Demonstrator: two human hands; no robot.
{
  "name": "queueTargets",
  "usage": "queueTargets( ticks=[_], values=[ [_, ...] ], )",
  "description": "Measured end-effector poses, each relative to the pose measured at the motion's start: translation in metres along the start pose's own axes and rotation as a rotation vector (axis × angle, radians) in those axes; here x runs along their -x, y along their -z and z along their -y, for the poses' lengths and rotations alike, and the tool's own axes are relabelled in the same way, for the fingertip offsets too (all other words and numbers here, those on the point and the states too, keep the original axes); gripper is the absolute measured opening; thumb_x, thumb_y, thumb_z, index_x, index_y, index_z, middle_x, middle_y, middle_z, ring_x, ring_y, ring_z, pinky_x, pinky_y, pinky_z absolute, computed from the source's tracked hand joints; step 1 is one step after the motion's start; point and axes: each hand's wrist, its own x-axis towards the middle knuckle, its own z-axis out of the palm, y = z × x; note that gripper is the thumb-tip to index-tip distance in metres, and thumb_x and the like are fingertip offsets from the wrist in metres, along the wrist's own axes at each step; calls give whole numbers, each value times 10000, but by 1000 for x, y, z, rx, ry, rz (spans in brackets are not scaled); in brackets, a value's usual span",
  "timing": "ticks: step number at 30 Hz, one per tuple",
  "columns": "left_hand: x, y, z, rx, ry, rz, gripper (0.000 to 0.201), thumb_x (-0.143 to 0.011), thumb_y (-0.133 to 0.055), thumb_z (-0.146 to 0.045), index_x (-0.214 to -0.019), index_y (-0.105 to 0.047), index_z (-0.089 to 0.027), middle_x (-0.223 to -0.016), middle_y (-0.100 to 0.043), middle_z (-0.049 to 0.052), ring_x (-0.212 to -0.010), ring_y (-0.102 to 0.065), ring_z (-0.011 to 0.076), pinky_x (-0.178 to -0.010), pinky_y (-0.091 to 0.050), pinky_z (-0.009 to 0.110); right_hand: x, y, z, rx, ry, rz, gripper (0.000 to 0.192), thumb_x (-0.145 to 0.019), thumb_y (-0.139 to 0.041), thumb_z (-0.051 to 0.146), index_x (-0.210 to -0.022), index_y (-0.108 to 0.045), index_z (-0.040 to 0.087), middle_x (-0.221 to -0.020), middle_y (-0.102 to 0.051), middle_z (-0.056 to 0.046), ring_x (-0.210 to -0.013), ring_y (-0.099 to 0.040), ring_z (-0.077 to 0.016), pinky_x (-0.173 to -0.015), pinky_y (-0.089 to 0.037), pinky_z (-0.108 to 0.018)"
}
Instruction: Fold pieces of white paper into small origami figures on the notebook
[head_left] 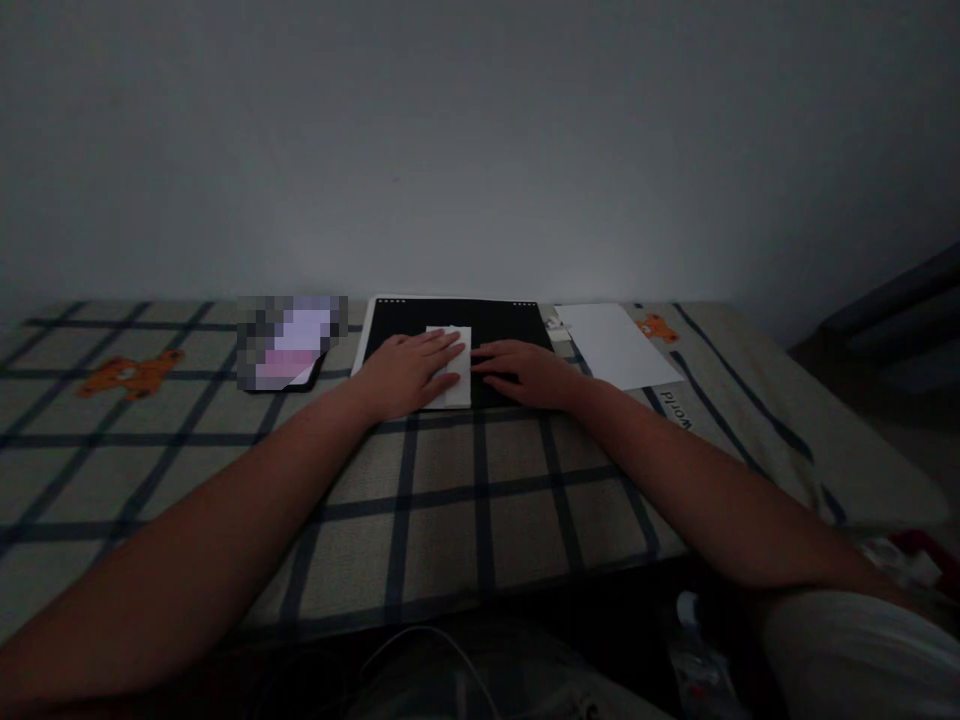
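The left hand (409,372) is lying flat, fingers together, on folded white paper (454,372) atop a black board (495,318); the right hand (529,372) is pressing flat beside it, holding nothing. A checked cloth (450,500) printed "Plow" is covering the surface, the board near its far edge.

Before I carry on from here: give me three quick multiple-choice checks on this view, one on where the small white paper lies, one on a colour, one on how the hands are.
1. The small white paper lies on
A. the black board
B. the loose white sheet
C. the bare checked cloth

2. The cartoon figures printed on the checked cloth are
A. green
B. orange
C. purple

3. The left hand is
A. raised above the paper
B. clenched in a fist
C. flat on the paper, palm down

Key:
1 A: the black board shows around the paper on its far and right sides.
2 B: an orange figure shows at left and another near the loose white sheet.
3 C: its fingers lie spread over the paper, while the right hand rests flat beside it on the board.
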Motion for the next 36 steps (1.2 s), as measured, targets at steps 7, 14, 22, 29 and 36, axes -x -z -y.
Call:
queueTargets(
  ticks=[7, 14, 22, 29, 36],
  values=[
    [-1, 1, -1, -9, 6, 13, 629, -1097, -232, -529, -1650, -335, -247, -1723, -296, 43, -1580, -310, 251, -1200, -339, 462, -1, -2, 1, 45, -7, -10, 359, -1009, -577, 242, -1339, -713, 211, -1458, -654, -130, -1348, -607, -253, -1159, -460, -503],
    [-1, 5, -3, 1, 25, 47, 616, -1095, -278, -510, -1652, -330, -251, -1723, -291, 46, -1581, -309, 252, -1203, -336, 462, -4, -2, 3, 86, 3, 6, 335, -1016, -578, 243, -1313, -728, 201, -1411, -688, -120, -1318, -623, -243, -1149, -466, -476],
    [-2, 1, -1, -3, 18, 58, 636, -1101, -258, -525, -1664, -294, -231, -1733, -262, 52, -1592, -280, 258, -1205, -335, 480, -11, 1, 16, 102, -62, 4, 295, -1030, -582, 289, -1214, -774, 163, -1333, -730, -130, -1249, -655, -243, -1119, -478, -439],
    [-2, 5, -3, -5, 25, 85, 642, -1100, -258, -523, -1664, -292, -220, -1734, -253, 63, -1599, -263, 258, -1208, -328, 479, -16, -6, 22, 98, -138, -57, 267, -990, -663, 383, -1079, -805, 176, -1280, -746, -127, -1224, -653, -261, -1078, -494, -442],
    [-2, 4, -3, 6, 24, 84, 638, -1098, -255, -532, -1668, -282, -247, -1739, -250, 59, -1603, -250, 257, -1207, -314, 463, -13, -2, 18, 40, -132, -24, 356, -898, -772, 427, -1147, -773, 173, -1348, -704, -147, -1292, -613, -293, -1116, -474, -480]
  ],
)
